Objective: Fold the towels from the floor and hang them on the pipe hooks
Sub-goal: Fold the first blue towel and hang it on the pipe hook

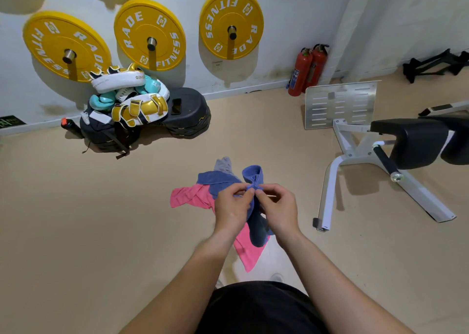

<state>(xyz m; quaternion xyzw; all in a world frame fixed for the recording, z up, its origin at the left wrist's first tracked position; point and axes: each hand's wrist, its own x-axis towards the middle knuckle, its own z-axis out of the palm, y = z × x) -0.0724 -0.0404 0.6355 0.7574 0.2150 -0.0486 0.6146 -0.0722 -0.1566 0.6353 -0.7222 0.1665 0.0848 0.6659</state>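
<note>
We got bright, even indoor light from overhead. Soft shadows fell under the yellow plates (162,11) on the wall (291,16) & beneath the bench (416,145) on the floor (76,219). Fisheye bent the edges, esp. corners; centre was sharp, w/ mild sheen on the metal footplate (340,97).

The blue towel (253,173), the pink towel (187,196) and the grey towel (223,163) are soft, matt cloth, and the floor (101,219) is smooth and matt, perhaps vinyl, though the view does not make this sure. The yellow weight plates (149,19) look like matt rubber on shiny steel pegs (69,55). The slotted plate (340,102) is bare brushed metal, and the bench pad (416,143) has a black, slightly glossy leather-like cover over a white painted metal frame (330,189).
</note>
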